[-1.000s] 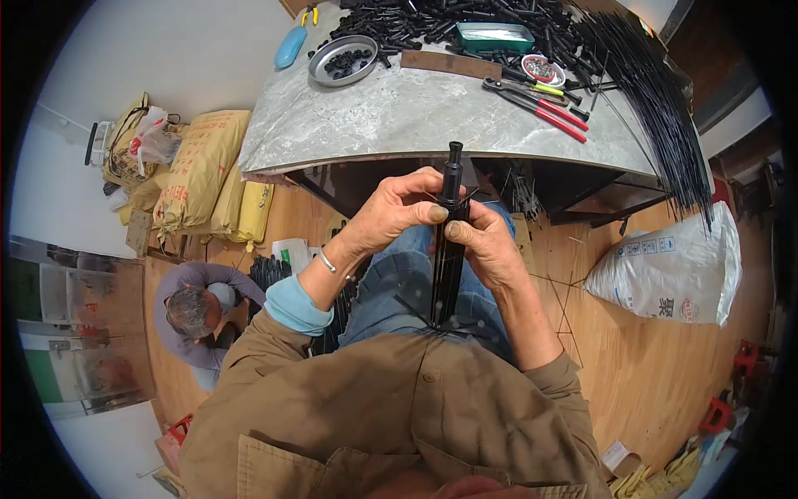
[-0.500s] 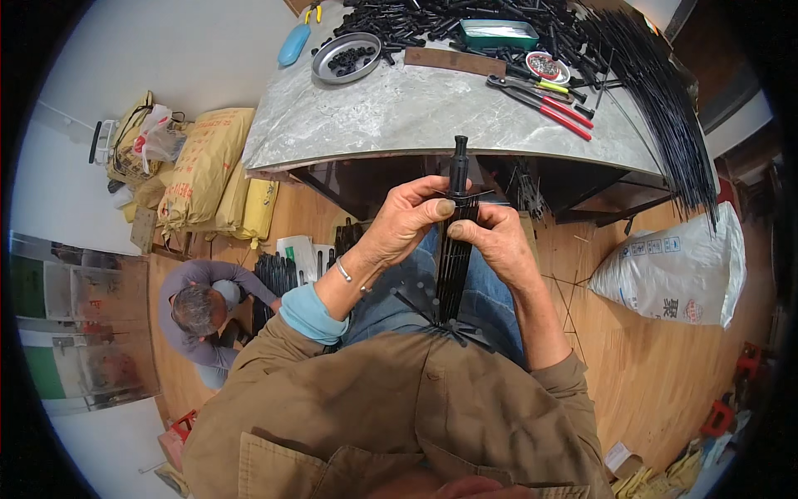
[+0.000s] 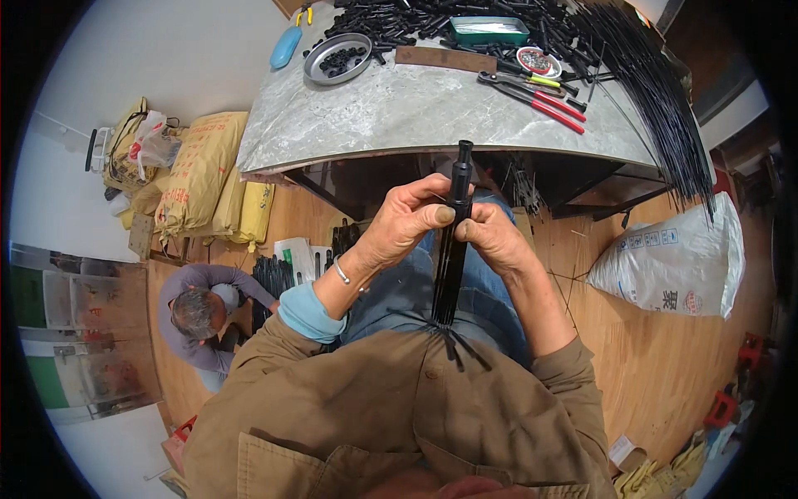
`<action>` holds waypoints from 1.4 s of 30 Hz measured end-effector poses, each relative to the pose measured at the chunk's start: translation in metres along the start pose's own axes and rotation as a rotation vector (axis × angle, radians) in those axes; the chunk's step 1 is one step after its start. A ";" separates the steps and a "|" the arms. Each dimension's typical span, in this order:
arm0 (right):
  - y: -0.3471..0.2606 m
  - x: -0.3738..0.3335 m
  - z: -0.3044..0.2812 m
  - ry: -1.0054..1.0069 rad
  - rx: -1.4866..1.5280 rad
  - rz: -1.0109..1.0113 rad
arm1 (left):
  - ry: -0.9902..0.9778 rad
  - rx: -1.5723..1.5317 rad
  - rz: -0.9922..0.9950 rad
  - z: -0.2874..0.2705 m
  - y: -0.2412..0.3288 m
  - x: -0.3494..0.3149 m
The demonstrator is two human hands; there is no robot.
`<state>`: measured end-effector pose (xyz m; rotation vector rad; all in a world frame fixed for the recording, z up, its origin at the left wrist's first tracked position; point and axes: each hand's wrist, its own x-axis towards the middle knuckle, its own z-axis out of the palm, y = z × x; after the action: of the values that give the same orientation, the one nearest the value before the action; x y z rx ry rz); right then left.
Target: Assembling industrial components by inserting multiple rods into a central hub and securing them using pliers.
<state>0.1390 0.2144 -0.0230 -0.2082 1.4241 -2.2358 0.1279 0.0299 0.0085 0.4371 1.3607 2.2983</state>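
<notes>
An umbrella frame (image 3: pixel 449 283), with a bundle of thin black ribs, stands almost upright before my body. Its top is a black flared tube (image 3: pixel 462 170) and its rib ends fan out against my jacket. My left hand (image 3: pixel 403 220) grips it from the left, thumb on the collar just below the tube; its other fingers are partly hidden behind. From the right, my right hand (image 3: pixel 499 241) pinches the same collar, thumb and fingertips bent in close to my left thumb.
Ahead, a grey marbled table (image 3: pixel 366 116) bears a metal dish (image 3: pixel 337 58), red-handled pliers (image 3: pixel 540 106), a green tray (image 3: pixel 489 32), many black tubes and long black rods (image 3: pixel 657 108). A white sack (image 3: pixel 673 258) stands right. A person (image 3: pixel 195 312) crouches left near yellow sacks (image 3: pixel 199 175).
The thin rods sticking out sideways at the collar have folded in, and the ribs lie closer together. My right hand has moved slightly up against the collar. The view has shifted a little.
</notes>
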 end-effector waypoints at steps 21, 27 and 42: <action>-0.002 0.002 0.030 0.161 0.419 -0.120 | 0.122 0.554 0.191 0.007 0.042 -0.013; 0.003 0.008 0.031 0.271 0.394 -0.150 | 0.160 0.553 0.136 0.075 0.026 -0.041; -0.010 0.013 0.057 0.547 -0.376 -0.615 | 0.470 0.477 0.108 0.025 0.023 0.006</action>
<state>0.1459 0.1650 0.0096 -0.1796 2.3374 -2.6013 0.1302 0.0421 0.0410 0.1067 2.1807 2.2327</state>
